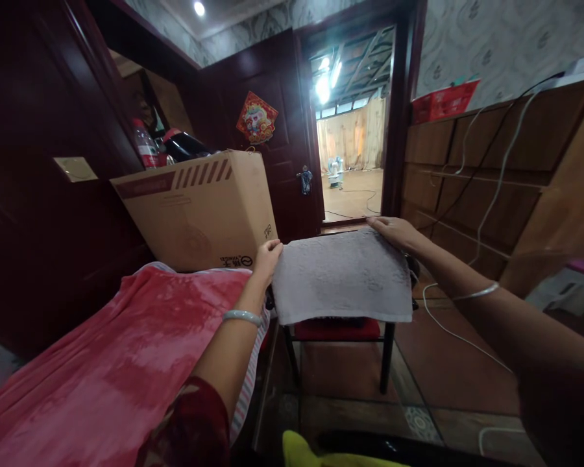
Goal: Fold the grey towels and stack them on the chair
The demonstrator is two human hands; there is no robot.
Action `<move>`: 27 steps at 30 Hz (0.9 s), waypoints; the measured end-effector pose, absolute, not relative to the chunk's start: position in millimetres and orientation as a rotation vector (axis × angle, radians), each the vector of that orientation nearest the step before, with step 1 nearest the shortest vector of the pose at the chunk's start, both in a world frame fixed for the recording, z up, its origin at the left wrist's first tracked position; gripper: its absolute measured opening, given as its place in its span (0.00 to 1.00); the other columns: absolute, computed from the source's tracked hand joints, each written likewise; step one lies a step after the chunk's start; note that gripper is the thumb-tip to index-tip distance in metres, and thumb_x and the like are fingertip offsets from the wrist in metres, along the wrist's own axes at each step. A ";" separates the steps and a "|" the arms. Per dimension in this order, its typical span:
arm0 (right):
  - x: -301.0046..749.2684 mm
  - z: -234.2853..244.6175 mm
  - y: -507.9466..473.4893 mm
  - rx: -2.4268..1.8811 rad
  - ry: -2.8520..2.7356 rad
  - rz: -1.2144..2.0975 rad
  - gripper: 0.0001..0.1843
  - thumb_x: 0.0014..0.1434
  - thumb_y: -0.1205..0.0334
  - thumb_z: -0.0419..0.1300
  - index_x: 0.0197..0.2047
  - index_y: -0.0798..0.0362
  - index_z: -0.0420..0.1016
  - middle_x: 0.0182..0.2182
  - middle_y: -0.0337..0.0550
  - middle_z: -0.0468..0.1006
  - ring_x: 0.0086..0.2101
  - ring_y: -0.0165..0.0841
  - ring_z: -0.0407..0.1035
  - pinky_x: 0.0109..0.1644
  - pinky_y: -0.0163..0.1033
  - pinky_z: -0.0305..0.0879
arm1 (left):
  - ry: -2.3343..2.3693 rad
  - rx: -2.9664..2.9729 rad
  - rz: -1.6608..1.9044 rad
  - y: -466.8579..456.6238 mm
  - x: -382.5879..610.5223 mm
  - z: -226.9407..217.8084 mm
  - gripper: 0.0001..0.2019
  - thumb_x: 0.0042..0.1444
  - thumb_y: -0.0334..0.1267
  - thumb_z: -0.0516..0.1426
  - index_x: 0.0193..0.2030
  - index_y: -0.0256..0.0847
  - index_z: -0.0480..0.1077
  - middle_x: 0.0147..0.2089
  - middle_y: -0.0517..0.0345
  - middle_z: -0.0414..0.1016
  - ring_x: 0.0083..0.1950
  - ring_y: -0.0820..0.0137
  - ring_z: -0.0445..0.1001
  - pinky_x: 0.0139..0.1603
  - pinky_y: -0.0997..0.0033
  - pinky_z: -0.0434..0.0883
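Observation:
A light grey towel (340,275) hangs over the backrest of a chair, its near half falling toward me. At the towel's upper left corner, my left hand (268,256) is closed with its fingers pinching the edge. My right hand (392,232) grips the upper right edge, thumb and fingers pressed together on the cloth. Beneath the towel show the chair's red seat (338,329) and its dark legs (387,357). Most of the backrest is hidden by the towel.
A large cardboard box (209,214) stands left of the chair, behind a pink blanket (126,350). Wooden drawers (486,162) with hanging cables and a red basket (445,100) are at right. Beyond the open doorway, a fan (335,172) stands on the floor.

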State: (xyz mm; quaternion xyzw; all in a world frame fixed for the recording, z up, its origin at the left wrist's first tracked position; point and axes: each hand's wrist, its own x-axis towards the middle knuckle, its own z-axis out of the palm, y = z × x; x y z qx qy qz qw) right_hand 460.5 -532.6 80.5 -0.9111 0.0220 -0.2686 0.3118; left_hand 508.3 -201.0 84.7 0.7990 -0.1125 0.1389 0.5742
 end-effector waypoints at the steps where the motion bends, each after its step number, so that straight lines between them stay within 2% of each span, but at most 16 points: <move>1: 452.2 82.4 -526.5 -2.488 0.040 -0.744 0.28 0.65 0.43 0.49 0.52 0.50 0.80 0.53 0.50 0.79 0.56 0.50 0.69 0.61 0.54 0.63 | -0.278 1.889 0.334 -200.4 506.2 85.1 0.13 0.57 0.34 0.57 0.48 0.34 0.76 0.49 0.44 0.79 0.51 0.61 0.77 0.59 0.59 0.70; 4: 427.9 84.8 -502.1 -2.705 -0.090 -0.905 0.33 0.65 0.38 0.47 0.63 0.47 0.71 0.64 0.49 0.67 0.63 0.55 0.58 0.65 0.62 0.56 | -0.314 1.974 0.407 -202.3 495.2 86.0 0.15 0.55 0.37 0.60 0.49 0.34 0.76 0.55 0.41 0.75 0.58 0.56 0.72 0.64 0.55 0.65; 6: 418.2 84.2 -488.3 -2.788 -0.231 -0.972 0.38 0.63 0.34 0.48 0.69 0.45 0.62 0.68 0.50 0.60 0.65 0.59 0.54 0.64 0.67 0.53 | -0.381 2.146 0.576 -206.7 484.1 85.5 0.21 0.56 0.42 0.61 0.55 0.35 0.74 0.63 0.38 0.68 0.66 0.51 0.63 0.68 0.48 0.58; 9: 417.7 80.7 -482.6 -2.871 -0.391 -0.931 0.41 0.62 0.31 0.47 0.71 0.42 0.58 0.66 0.51 0.65 0.62 0.59 0.60 0.61 0.66 0.57 | -0.705 2.473 0.798 -214.6 466.9 83.0 0.32 0.58 0.51 0.60 0.67 0.42 0.63 0.72 0.42 0.55 0.73 0.47 0.51 0.71 0.40 0.50; 12: 426.6 75.9 -491.5 -2.901 -0.428 -0.823 0.39 0.62 0.30 0.45 0.68 0.43 0.64 0.59 0.50 0.74 0.55 0.52 0.68 0.56 0.58 0.65 | -1.000 2.647 0.695 -220.1 457.9 81.8 0.37 0.58 0.58 0.58 0.70 0.44 0.57 0.71 0.42 0.58 0.70 0.49 0.56 0.69 0.42 0.52; 14: 431.7 74.6 -498.4 -2.894 -0.399 -0.792 0.38 0.63 0.31 0.44 0.66 0.43 0.66 0.56 0.50 0.76 0.53 0.50 0.71 0.53 0.55 0.68 | -1.031 2.686 0.653 -221.7 457.4 82.8 0.39 0.57 0.61 0.56 0.70 0.43 0.57 0.68 0.41 0.62 0.67 0.50 0.60 0.67 0.44 0.56; 16: 433.4 76.0 -502.6 -2.886 -0.407 -0.769 0.37 0.64 0.31 0.43 0.66 0.43 0.66 0.57 0.49 0.76 0.53 0.50 0.71 0.52 0.54 0.68 | -1.034 2.691 0.670 -221.9 459.0 84.4 0.41 0.56 0.64 0.56 0.70 0.42 0.57 0.67 0.41 0.64 0.65 0.50 0.62 0.66 0.46 0.57; 19: 429.0 79.9 -504.5 -2.893 -0.487 -0.733 0.39 0.63 0.31 0.43 0.68 0.43 0.63 0.60 0.50 0.72 0.56 0.51 0.68 0.56 0.55 0.65 | -1.069 2.689 0.692 -221.5 461.1 85.6 0.43 0.53 0.66 0.57 0.69 0.40 0.58 0.65 0.42 0.65 0.64 0.50 0.63 0.65 0.47 0.58; 23: 417.2 76.5 -503.8 -2.919 -0.614 -0.850 0.48 0.56 0.25 0.50 0.72 0.44 0.56 0.64 0.53 0.66 0.60 0.56 0.62 0.60 0.61 0.59 | -1.098 2.678 0.706 -222.6 462.3 83.7 0.47 0.49 0.67 0.61 0.69 0.39 0.58 0.64 0.41 0.65 0.63 0.50 0.63 0.66 0.48 0.58; 27: 411.4 66.6 -503.8 -2.890 -0.703 -0.886 0.51 0.55 0.25 0.51 0.72 0.46 0.54 0.62 0.55 0.68 0.57 0.55 0.64 0.58 0.59 0.61 | -1.088 2.662 0.686 -222.1 464.6 82.5 0.47 0.48 0.66 0.61 0.69 0.40 0.59 0.63 0.42 0.66 0.62 0.50 0.64 0.66 0.50 0.59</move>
